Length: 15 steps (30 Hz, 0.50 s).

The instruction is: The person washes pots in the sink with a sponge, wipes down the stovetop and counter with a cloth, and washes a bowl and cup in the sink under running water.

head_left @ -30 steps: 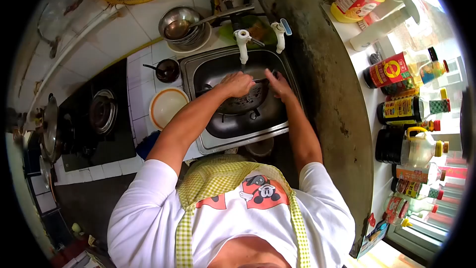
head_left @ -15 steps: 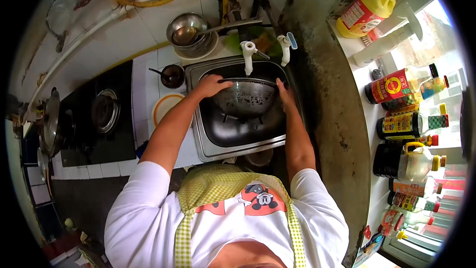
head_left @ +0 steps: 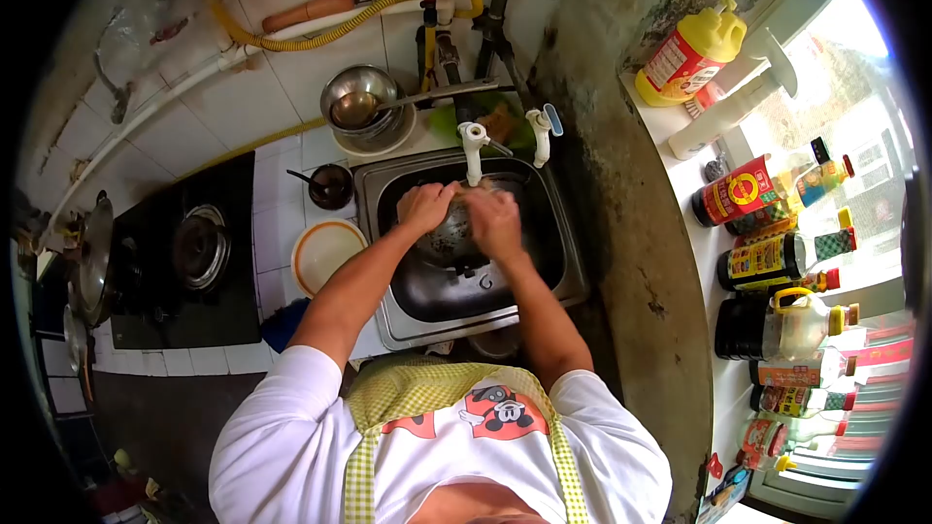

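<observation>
1. L hand: fingers bent at far L edge of dark pan; can't tell if gripping rim or just touching
2. R hand: blurred, over R part of pan, fingers pointing twd L hand, the two v close together; can't tell if it's closed on anything
3. Pan sits inside sink, lighter specks on its surface, partly hidden by both hands; drain shows just beside it, on the person's side
4. White tap right above hands, spout down; 2nd tap w/ blue handle to its R, nr back R corner of sink
5. L of sink on tiled counter: white bowl w/ orange rim nr L forearm, small dark bowl w/ a handle sticking out behind it, blue cloth nr L elbow
6. Behind sink: stack of metal bowls, ladle lying in top one, its long handle reaching R twd the taps
7. Further L: black stove w/ round burner
8. Far R: ledge w/ row of bottles, incl yellow jug at back & bottle w/ red label
9. Person wears white tee + yellow-green checked apron
</observation>
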{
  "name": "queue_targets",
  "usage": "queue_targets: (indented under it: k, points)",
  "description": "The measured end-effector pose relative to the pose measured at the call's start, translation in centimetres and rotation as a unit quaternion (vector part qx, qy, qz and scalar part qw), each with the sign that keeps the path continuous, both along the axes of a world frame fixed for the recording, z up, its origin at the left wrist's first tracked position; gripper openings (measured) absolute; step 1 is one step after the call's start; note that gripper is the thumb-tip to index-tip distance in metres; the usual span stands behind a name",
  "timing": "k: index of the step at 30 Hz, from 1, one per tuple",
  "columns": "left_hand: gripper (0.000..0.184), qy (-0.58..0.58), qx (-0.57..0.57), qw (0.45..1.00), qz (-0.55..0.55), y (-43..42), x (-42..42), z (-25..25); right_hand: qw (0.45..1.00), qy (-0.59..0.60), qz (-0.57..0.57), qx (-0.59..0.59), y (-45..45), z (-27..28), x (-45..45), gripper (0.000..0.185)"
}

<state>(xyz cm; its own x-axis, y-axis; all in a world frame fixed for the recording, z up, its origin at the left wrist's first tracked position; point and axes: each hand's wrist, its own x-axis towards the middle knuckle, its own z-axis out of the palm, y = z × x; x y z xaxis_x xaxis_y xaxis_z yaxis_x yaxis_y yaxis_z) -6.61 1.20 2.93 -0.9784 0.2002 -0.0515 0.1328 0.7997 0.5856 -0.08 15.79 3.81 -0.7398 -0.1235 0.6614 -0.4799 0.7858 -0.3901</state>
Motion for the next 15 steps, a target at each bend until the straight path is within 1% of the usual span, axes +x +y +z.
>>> queue_targets:
  k: [1, 2, 3, 5, 6, 7, 8, 9, 10, 11, 12, 13, 14, 15]
  points:
    - [0.05, -0.014, 0.006, 1.0, 0.015, 0.1, 0.2, 0.6, 1.0, 0.017, -0.006, -0.012, 1.6, -0.8, -1.3, 0.018]
    - [0.049, -0.031, 0.012, 0.999, 0.03, 0.1, 0.4, 1.0, 0.999, 0.005, -0.031, -0.029, 3.2, -2.1, -2.3, 0.014]
    - [0.049, -0.029, 0.011, 0.999, 0.028, 0.0, 0.2, 1.1, 0.995, -0.053, -0.03, -0.084, 4.3, -1.7, -2.4, 0.015]
    - [0.049, -0.061, 0.042, 0.996, 0.043, 0.1, 0.0, 1.1, 0.975, -0.109, -0.094, -0.167, 7.3, -5.3, -3.1, 0.017]
    - [0.049, -0.062, 0.044, 0.996, 0.043, 0.3, 0.2, 0.8, 0.976, -0.11, -0.095, -0.165, 8.8, -6.9, -3.1, 0.017]
    - [0.048, -0.047, 0.04, 0.998, 0.028, 0.4, 0.4, 0.4, 0.904, -0.257, -0.144, -0.311, 10.1, -8.3, -3.0, 0.023]
    - [0.048, -0.031, 0.033, 0.999, 0.013, 0.1, 0.7, 0.1, 0.785, -0.392, -0.186, -0.442, 10.6, -9.1, -2.8, 0.029]
    - [0.048, -0.033, 0.031, 0.999, 0.016, 0.2, 1.4, -0.1, 0.784, -0.395, -0.183, -0.442, 10.2, -7.7, -2.2, 0.029]
    - [0.048, -0.01, 0.025, 0.999, -0.037, 0.5, 2.4, -0.3, 0.699, -0.416, -0.288, -0.505, 10.0, -6.1, -1.5, 0.035]
    - [0.047, 0.013, 0.018, 0.996, -0.089, 0.7, 3.4, -0.5, 0.599, -0.428, -0.385, -0.557, 9.6, -5.0, -0.9, 0.043]
    - [0.047, 0.01, 0.015, 0.996, -0.084, 0.8, 4.7, -0.1, 0.598, -0.433, -0.383, -0.555, 10.4, -6.2, -0.1, 0.043]
    - [0.047, 0.055, -0.009, 0.987, -0.151, 1.0, 6.0, 0.6, 0.577, -0.557, -0.299, -0.518, 12.1, -8.4, 0.8, 0.044]
    - [0.048, 0.098, -0.031, 0.971, -0.217, 1.0, 6.6, 1.1, 0.542, -0.667, -0.21, -0.466, 13.2, -10.6, 1.7, 0.046]
    - [0.048, 0.095, -0.03, 0.972, -0.211, 0.8, 6.6, 0.7, 0.521, -0.661, -0.201, -0.501, 13.6, -13.8, 2.9, 0.039]
